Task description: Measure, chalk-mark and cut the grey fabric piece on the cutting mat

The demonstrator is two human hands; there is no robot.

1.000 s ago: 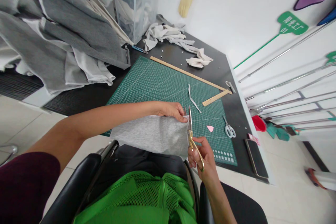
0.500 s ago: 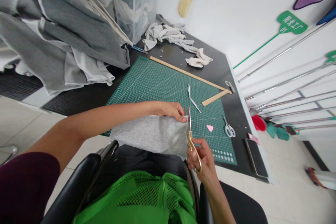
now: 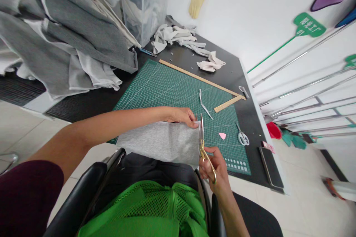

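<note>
My left hand (image 3: 183, 116) pinches the upper right corner of a light grey piece of fabric (image 3: 161, 141), which hangs over the front edge of the green cutting mat (image 3: 155, 89) toward my lap. In my right hand (image 3: 214, 167) are gold-handled scissors (image 3: 202, 146), their blades pointing away from me along the fabric's right edge. The blade tips lie just right of my left fingertips. Whether the blades have fabric between them is hard to make out. A thin grey fabric strip (image 3: 205, 104) lies on the mat beyond the blades.
A wooden L-shaped ruler (image 3: 194, 76) borders the mat's far side. White-handled scissors (image 3: 243, 139), a pink triangular chalk piece (image 3: 222, 136) and a phone (image 3: 271, 166) lie to the right. Grey garments (image 3: 75, 33) are heaped at left beside a clear plastic bin (image 3: 147, 7); fabric scraps (image 3: 178, 37) lie behind.
My right hand and the gold-handled scissors have shifted slightly right and down. My left hand and the fabric stay almost where they were.
</note>
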